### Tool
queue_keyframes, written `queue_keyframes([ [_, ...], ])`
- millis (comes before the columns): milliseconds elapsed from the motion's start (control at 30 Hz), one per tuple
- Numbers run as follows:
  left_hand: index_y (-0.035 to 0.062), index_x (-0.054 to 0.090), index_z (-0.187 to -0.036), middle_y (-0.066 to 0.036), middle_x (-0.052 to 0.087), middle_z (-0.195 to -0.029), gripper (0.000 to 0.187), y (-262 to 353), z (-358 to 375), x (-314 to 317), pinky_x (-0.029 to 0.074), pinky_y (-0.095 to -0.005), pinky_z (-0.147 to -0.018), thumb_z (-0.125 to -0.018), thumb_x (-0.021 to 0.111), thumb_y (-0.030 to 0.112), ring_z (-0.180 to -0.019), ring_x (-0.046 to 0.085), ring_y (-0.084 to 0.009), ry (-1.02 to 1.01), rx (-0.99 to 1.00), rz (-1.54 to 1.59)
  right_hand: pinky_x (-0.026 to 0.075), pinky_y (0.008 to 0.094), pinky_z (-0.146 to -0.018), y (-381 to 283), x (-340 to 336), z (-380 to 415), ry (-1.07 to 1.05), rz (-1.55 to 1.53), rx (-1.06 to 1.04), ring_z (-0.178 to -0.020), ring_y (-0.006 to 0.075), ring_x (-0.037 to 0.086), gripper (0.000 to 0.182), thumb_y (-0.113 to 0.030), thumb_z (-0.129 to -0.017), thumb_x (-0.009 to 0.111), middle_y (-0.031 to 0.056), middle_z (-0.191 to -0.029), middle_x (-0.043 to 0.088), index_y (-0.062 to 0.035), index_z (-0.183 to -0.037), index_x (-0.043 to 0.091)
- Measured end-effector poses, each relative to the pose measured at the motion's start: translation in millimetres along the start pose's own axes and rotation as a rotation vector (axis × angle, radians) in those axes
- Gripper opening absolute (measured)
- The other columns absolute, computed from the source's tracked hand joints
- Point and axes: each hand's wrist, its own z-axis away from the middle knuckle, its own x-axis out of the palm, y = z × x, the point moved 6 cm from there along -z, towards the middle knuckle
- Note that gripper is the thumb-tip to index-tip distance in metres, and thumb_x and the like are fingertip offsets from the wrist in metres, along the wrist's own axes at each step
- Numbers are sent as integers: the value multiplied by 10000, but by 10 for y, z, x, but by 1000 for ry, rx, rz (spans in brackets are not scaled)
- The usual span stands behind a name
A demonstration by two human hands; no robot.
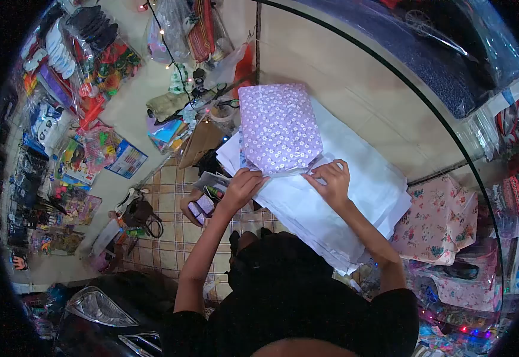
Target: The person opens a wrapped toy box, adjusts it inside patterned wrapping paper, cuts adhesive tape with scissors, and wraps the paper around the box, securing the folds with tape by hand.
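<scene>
A parcel wrapped in purple paper with small white flowers (280, 128) lies on a stack of large white paper sheets (354, 178). Along its near edge runs a pale folded strip (286, 173), stretched between my two hands. My left hand (246, 187) is closed at the strip's left end, fingertips pressed down at the parcel's near left corner. At the other end, my right hand (332, 182) pinches the strip between thumb and curled fingers, close to the near right corner.
Scissors (228, 103) and a tape roll (219, 113) lie left of the parcel. Pink floral packages (438, 220) sit to the right, beside the dark curved glass edge (450, 128). Bagged goods (87, 160) hang at left; a motorbike (102, 309) stands lower left.
</scene>
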Motion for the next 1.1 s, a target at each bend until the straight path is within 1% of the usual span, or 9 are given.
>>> queue_keyframes([
  [267,7,646,-825,-92,650,-847,186,75,-99,-90,486,-332,-640,-687,766,39,-731,618,-236,-6,103,-74,381,360,-812,-20,-34,-26,23,-2,4,-659,153,601,260,-230,-689,817,-19,-646,648,-102,-587,614],
  [367,24,634,-798,-83,650,-840,192,79,-113,-106,480,-328,-635,-679,782,48,-743,629,-224,11,108,-80,382,370,-859,5,-13,-8,7,14,15,-683,147,601,248,-269,-719,796,-28,-647,642,-125,-614,624],
  [467,43,620,-773,-78,650,-845,212,78,-98,-105,475,-328,-635,-668,804,59,-758,635,-215,48,122,-76,379,364,-814,-4,-34,-37,25,13,22,-658,152,599,256,-235,-683,821,-21,-646,651,-103,-598,619],
  [567,55,615,-757,-68,649,-849,235,125,-83,-131,469,-320,-637,-655,826,73,-769,636,-207,53,111,-94,375,365,-819,-9,-36,-52,29,13,15,-661,151,600,256,-244,-683,821,-22,-646,651,-106,-600,622],
  [667,71,620,-752,-52,649,-851,238,182,10,-110,462,-318,-671,-657,835,106,-804,635,-190,73,126,-119,370,366,-828,6,-16,-46,14,9,30,-668,148,601,256,-251,-686,820,-25,-647,652,-109,-603,623],
  [767,93,622,-741,-34,649,-860,232,271,15,-115,452,-328,-710,-663,836,134,-834,631,-170,18,89,-132,366,368,-837,11,-5,-49,8,2,21,-676,144,601,254,-254,-688,818,-31,-648,653,-112,-610,623],
  [867,113,627,-739,-15,649,-875,225,235,69,-65,427,-340,-723,-669,836,157,-837,626,-151,19,52,-132,363,371,-841,22,6,-51,3,12,12,-680,142,601,254,-253,-690,817,-34,-644,652,-110,-613,621],
  [967,131,629,-737,5,648,-883,227,206,104,-33,392,-342,-695,-664,841,167,-822,623,-139,50,45,-176,360,369,-869,27,14,-51,-2,18,17,-689,135,593,239,-268,-722,793,-47,-643,641,-129,-616,630],
  [1100,143,624,-727,21,648,-878,234,194,100,-63,355,-342,-692,-659,843,188,-793,611,-128,97,28,-277,355,373,-871,32,5,-53,-8,5,29,-691,134,599,233,-260,-709,803,-45,-651,652,-124,-622,636],
])
